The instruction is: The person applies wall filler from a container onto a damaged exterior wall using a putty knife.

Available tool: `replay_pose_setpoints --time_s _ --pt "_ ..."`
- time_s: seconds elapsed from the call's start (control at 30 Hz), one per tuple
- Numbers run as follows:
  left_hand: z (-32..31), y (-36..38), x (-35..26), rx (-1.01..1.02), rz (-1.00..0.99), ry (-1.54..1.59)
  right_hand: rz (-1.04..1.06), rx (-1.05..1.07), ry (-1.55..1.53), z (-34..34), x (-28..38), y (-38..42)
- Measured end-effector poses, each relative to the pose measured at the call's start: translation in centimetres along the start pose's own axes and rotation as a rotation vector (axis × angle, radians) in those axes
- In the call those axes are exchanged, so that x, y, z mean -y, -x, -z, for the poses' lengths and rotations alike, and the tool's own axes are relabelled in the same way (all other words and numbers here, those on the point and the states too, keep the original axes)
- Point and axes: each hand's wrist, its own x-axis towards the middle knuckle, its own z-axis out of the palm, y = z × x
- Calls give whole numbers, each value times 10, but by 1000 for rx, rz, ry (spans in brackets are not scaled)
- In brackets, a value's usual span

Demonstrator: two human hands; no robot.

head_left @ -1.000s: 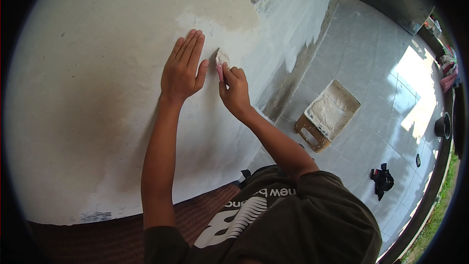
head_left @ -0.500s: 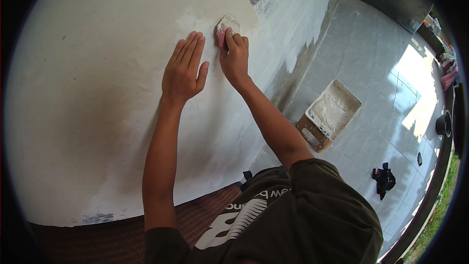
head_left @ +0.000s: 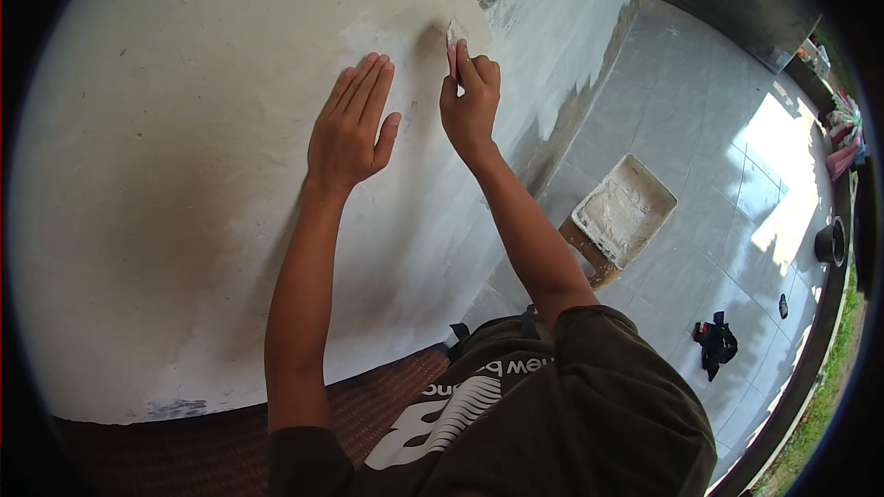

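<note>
My left hand (head_left: 348, 129) lies flat against the off-white wall (head_left: 203, 175), fingers together and stretched out, thumb apart. To its right, my right hand (head_left: 471, 101) pinches a small putty scraper (head_left: 453, 48) with a pinkish part and whitish paste on it. The scraper is turned nearly edge-on to my view, close to the wall near its right edge; whether it touches is hard to tell. A paler wet-looking patch (head_left: 370, 37) shows on the wall just above my left fingertips.
On the grey tiled floor (head_left: 681, 101), a paste-smeared tray (head_left: 628, 207) rests on a brown box (head_left: 589, 253). Farther right are a black bundle (head_left: 715, 344) and a dark bucket (head_left: 830, 241). A reddish-brown woven surface (head_left: 387, 405) runs below the wall.
My right hand has moved right with the scraper, which has turned from showing its face to nearly edge-on. My left hand stays almost in place on the wall.
</note>
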Motion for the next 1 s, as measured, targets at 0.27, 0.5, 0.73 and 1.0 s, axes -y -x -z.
replay_pose_setpoints --time_s 0.27,0.5,0.73,1.0 --pt "-2 0 1 -11 -3 19 -9 214 -45 -9 28 60" --pt "-2 1 1 -10 -16 9 -38 1 -133 14 17 38" --pt "-2 0 0 -10 -13 16 -29 57 7 -31 5 13" --pt "-1 0 2 -23 -19 20 -68 185 -186 21 39 76"
